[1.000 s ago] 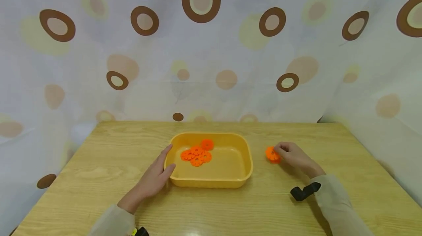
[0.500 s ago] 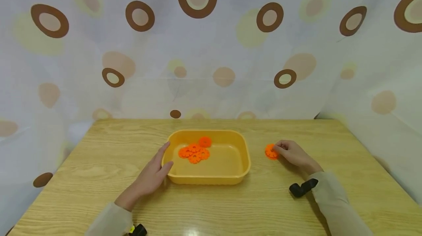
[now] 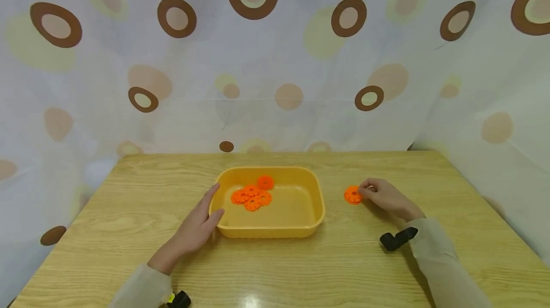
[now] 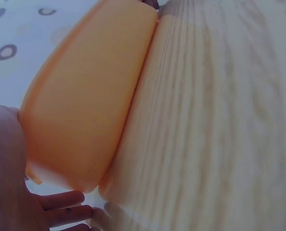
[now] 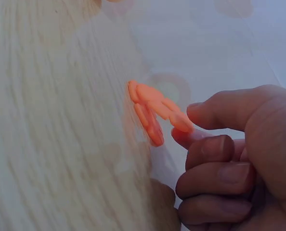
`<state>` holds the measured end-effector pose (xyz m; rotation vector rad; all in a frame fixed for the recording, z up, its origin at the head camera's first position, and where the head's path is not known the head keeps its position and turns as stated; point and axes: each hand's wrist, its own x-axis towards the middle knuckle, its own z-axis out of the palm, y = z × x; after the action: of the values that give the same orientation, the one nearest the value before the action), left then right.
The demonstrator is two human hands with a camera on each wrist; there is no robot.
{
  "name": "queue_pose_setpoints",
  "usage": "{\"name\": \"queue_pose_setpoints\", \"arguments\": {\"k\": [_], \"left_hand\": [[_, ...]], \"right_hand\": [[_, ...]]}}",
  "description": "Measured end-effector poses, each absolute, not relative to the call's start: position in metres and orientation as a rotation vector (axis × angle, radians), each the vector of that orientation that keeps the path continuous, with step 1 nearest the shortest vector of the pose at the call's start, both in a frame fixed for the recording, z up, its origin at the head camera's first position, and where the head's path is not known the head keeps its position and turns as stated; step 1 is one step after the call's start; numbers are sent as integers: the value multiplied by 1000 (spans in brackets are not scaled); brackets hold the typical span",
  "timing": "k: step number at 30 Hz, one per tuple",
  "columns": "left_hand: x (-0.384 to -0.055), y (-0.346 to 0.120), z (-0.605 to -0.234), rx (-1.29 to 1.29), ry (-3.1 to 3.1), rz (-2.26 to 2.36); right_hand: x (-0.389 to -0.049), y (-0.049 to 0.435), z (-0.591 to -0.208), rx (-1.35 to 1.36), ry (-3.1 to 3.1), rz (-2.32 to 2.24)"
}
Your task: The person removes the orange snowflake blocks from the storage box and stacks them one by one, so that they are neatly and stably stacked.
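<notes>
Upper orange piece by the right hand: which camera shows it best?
The right wrist view: close up, it shows the upper orange piece tilted, its edge pinched by the right hand, over a second orange piece. The head view shows it small, from above; the left wrist view doesn't show it.

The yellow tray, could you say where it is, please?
In the head view, the yellow tray stands on the table, left end touching the left hand, right hand farther right.

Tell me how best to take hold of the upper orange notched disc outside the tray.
I'd pinch the upper orange notched disc by its raised right rim, coming from the right: it's thin and tilts off the lower disc, leaving room underneath.
</notes>
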<state>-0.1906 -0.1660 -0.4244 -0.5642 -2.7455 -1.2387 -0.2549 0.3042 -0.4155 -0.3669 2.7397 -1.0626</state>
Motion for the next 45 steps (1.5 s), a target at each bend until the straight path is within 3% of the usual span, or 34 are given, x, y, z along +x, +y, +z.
{"name": "queue_pose_setpoints", "arguments": {"k": [45], "left_hand": [[-190, -167, -423, -554, -2756, -1228]], "right_hand": [[-254, 292, -417, -388, 2743, -1103]]}}
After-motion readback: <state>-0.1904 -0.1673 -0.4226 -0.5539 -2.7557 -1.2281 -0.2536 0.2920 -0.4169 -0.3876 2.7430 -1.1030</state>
